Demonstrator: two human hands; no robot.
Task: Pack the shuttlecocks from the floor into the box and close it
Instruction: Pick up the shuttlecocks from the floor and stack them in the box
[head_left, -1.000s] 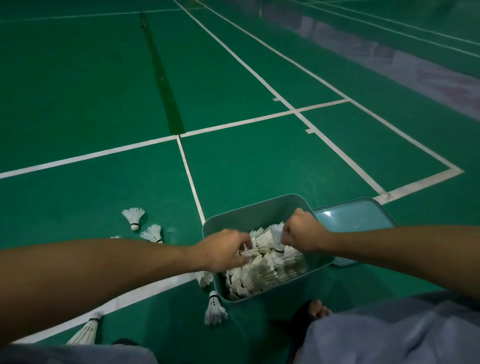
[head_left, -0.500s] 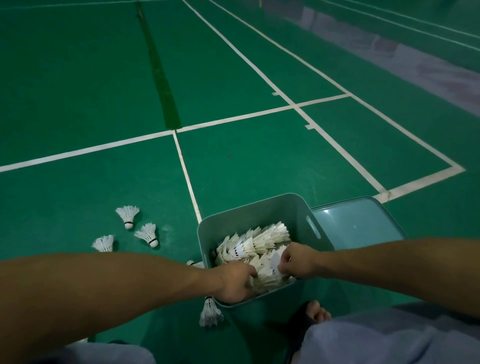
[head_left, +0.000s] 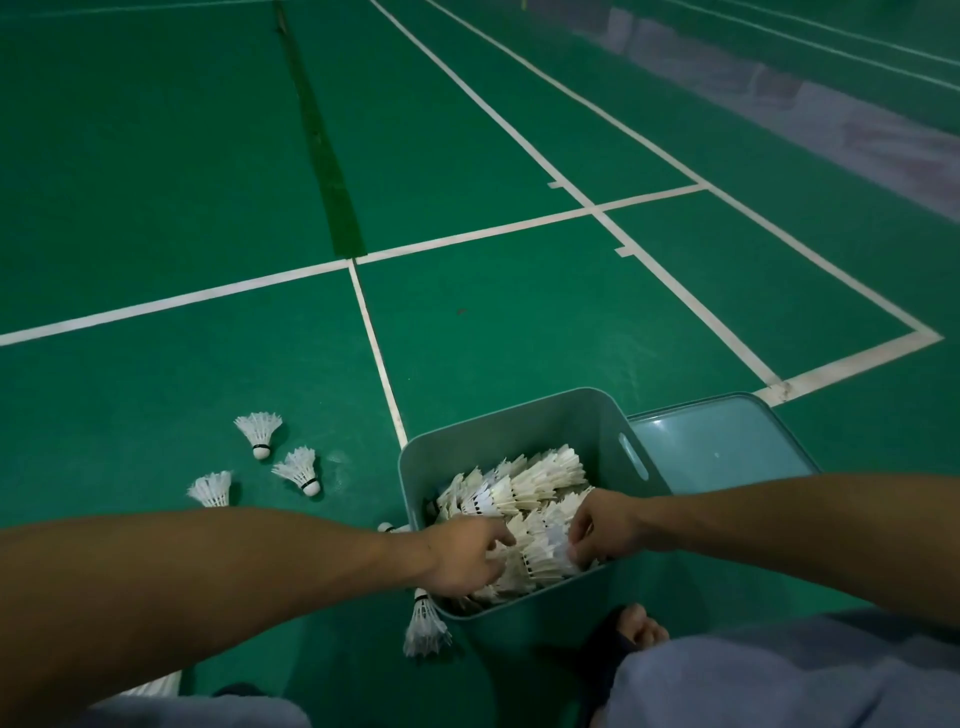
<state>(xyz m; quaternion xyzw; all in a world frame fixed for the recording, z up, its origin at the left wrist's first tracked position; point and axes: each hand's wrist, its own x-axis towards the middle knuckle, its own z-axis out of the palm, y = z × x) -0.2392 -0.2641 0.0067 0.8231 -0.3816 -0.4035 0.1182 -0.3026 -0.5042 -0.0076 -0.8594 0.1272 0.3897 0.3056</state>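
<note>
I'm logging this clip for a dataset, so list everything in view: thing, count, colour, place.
box: one, grey-green, on the floor in front of the person, open.
shuttlecocks in the box: many, white, stacked in rows.
loose shuttlecocks: three in a group on the floor left of the box, white; one more by its near left corner; another partly hidden beside the box.
lid: one, pale teal, flat on the floor right of the box.
court floor: green with white lines.
foot: one, bare, near the box.
left hand: among the shuttlecocks in the box.
right hand: fingers curled on shuttlecocks in the box.
</note>
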